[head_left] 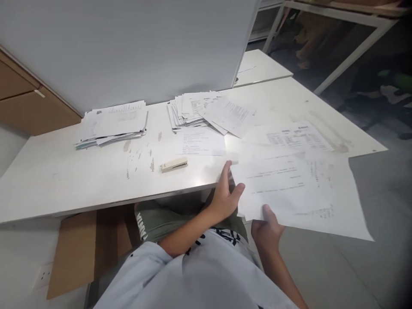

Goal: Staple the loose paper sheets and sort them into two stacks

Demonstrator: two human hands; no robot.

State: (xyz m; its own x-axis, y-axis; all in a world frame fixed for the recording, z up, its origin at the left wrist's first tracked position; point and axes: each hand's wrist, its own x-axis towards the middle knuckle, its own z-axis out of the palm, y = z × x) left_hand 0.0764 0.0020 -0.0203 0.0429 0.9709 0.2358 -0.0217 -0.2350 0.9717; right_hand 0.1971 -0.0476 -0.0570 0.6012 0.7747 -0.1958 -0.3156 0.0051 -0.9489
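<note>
Several printed paper sheets (277,184) are held out over the table's right front edge, fanned so that one reaches far to the right. My right hand (268,227) grips their lower edge, thumb on top and fingers hidden underneath. At the left edge of these sheets is my left hand (225,193), its thumb and index finger spread apart; whether it touches the paper is hard to tell. A cream stapler (174,165) lies on the table to the left of my left hand. Just behind the stapler lies a single printed sheet (201,143).
On the white table (96,176) stand a left paper stack (114,122) and a messier middle stack (193,107). Another printed sheet (298,135) lies farther right. A grey partition (135,47) rises behind. Cardboard boxes (35,94) stand at left, and an open carton (75,253) is below.
</note>
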